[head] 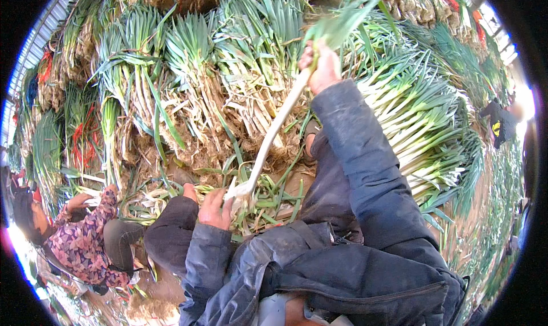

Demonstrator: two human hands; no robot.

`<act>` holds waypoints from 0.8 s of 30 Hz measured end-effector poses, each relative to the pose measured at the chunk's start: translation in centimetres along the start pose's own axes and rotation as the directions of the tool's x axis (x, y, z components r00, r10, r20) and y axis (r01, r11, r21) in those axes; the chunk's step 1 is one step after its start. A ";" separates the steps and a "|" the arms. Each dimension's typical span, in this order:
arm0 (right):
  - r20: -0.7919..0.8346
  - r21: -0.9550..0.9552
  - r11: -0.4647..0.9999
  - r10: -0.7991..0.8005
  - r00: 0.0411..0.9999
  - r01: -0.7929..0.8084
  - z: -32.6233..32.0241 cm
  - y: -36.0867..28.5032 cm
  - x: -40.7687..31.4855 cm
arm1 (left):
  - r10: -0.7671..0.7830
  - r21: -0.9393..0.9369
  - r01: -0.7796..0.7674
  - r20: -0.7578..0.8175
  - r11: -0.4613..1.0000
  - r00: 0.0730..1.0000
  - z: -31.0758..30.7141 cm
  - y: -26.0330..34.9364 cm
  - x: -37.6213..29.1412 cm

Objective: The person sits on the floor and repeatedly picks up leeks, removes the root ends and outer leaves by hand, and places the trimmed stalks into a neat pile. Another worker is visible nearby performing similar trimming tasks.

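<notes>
My right hand (pixel 324 67) grips a long leek (pixel 276 129) near the base of its green leaves, which are blurred above the fist. The leek's white shaft slants down to the left, slightly bent. Its root end is by the fingertips of my left hand (pixel 215 209), beside a pale pointed flap or piece (pixel 232 190). Whether the left fingers hold that piece or only touch it cannot be made out. Beyond both hands lie soil-covered leeks (pixel 205 99) with dry outer leaves. To the right of my right forearm is a pile of clean white-stemmed leeks (pixel 411 129).
Leaf scraps (pixel 274 193) litter the ground between my knees. At the left, a person in a flowered top (pixel 85 244) handles leeks. Bundles with red ties (pixel 83 137) stand beyond. Another person (pixel 503 122) is at the far right.
</notes>
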State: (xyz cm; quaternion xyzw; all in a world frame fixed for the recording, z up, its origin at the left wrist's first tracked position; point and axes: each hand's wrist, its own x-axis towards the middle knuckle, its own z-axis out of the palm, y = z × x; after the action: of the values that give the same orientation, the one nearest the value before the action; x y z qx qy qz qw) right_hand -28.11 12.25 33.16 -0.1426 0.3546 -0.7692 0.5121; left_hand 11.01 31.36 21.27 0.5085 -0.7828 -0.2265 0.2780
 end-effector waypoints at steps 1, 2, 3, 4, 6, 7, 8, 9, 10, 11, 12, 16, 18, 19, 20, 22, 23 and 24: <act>0.042 -0.022 1.000 -0.007 0.999 0.008 0.8 0.7 -0.9 | 0.013 0.015 -0.013 -0.052 1.000 0.999 0.4 0.2 1.5; 0.086 -0.053 0.999 0.015 0.996 -0.010 1.1 1.2 -1.4 | -0.011 -0.063 0.009 -0.043 0.998 0.999 0.8 1.1 3.5; 0.129 -0.083 0.996 0.044 0.991 -0.033 1.4 2.2 -2.0 | -0.040 -0.136 0.036 -0.031 0.990 0.999 0.8 2.3 5.2; 0.129 -0.178 0.983 0.063 0.990 -0.040 2.4 2.8 -3.4 | -0.027 -0.210 0.025 -0.009 0.977 1.000 0.8 4.1 6.8; 0.179 -0.292 0.954 0.126 0.976 -0.069 4.1 5.1 -4.9 | -0.123 -0.574 0.161 0.104 0.803 0.987 2.6 4.8 8.9; 0.230 -0.317 0.944 0.173 0.958 -0.095 4.2 6.6 -5.1 | -0.172 -0.735 0.236 0.163 0.636 0.971 3.7 5.1 9.6; 0.209 -0.267 0.937 0.286 0.935 -0.227 6.4 6.4 -7.7 | -0.191 -0.779 0.289 0.219 0.556 0.957 3.6 5.4 10.3; 0.310 -0.264 0.949 0.252 0.917 -0.171 5.7 7.7 -8.0 | -0.230 -0.824 0.304 0.217 0.477 0.949 4.1 7.0 11.1; 0.338 -0.349 0.925 0.275 0.900 -0.151 5.6 8.5 -8.9 | -0.229 -0.862 0.291 0.211 0.415 0.950 4.1 8.2 11.7; 0.365 -0.430 0.893 0.308 0.879 -0.134 5.4 9.4 -9.8 | -0.236 -0.893 0.278 0.203 0.353 0.950 3.9 9.1 12.0; 0.473 -0.572 0.810 0.197 0.859 0.129 4.5 10.6 -10.5 | -0.332 -0.938 0.258 0.174 0.230 0.927 3.8 10.2 12.2; 0.678 -0.713 0.478 0.280 0.680 0.513 3.3 11.6 -12.8 | -0.476 -0.977 0.108 0.007 0.186 0.879 1.5 9.1 12.9; 0.693 -0.708 0.410 0.244 0.679 0.575 2.7 11.2 -13.9 | -0.278 -0.966 0.069 -0.004 0.250 0.961 -0.7 6.6 12.8; 0.684 -0.726 0.347 0.278 0.675 0.593 2.8 10.1 -14.5 | -0.375 -0.952 0.066 -0.053 0.299 0.926 -1.2 6.1 13.3; 0.662 -0.747 0.353 0.316 0.680 0.563 3.0 9.0 -15.5 | -0.389 -0.932 0.031 -0.120 0.360 0.913 -1.7 5.9 13.5; 0.694 -0.719 0.394 0.358 0.625 0.573 1.2 9.5 -16.0 | -0.410 -0.981 -0.037 -0.113 0.190 0.905 -2.9 7.0 15.1; 0.709 -0.705 0.421 0.387 0.590 0.571 0.4 9.3 -16.6 | -0.478 -0.966 -0.069 -0.184 0.247 0.859 -3.2 7.6 15.6; 0.695 -0.719 0.432 0.464 0.550 0.544 0.1 8.9 -17.3 | -0.490 -0.954 -0.101 -0.233 0.281 0.840 -3.8 8.3 16.3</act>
State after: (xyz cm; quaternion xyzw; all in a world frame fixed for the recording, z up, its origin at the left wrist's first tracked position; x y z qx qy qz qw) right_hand -14.37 25.58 29.56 -0.7471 0.4114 -0.2977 0.4290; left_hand 2.65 19.23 32.70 0.3805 -0.3266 -0.5381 0.6775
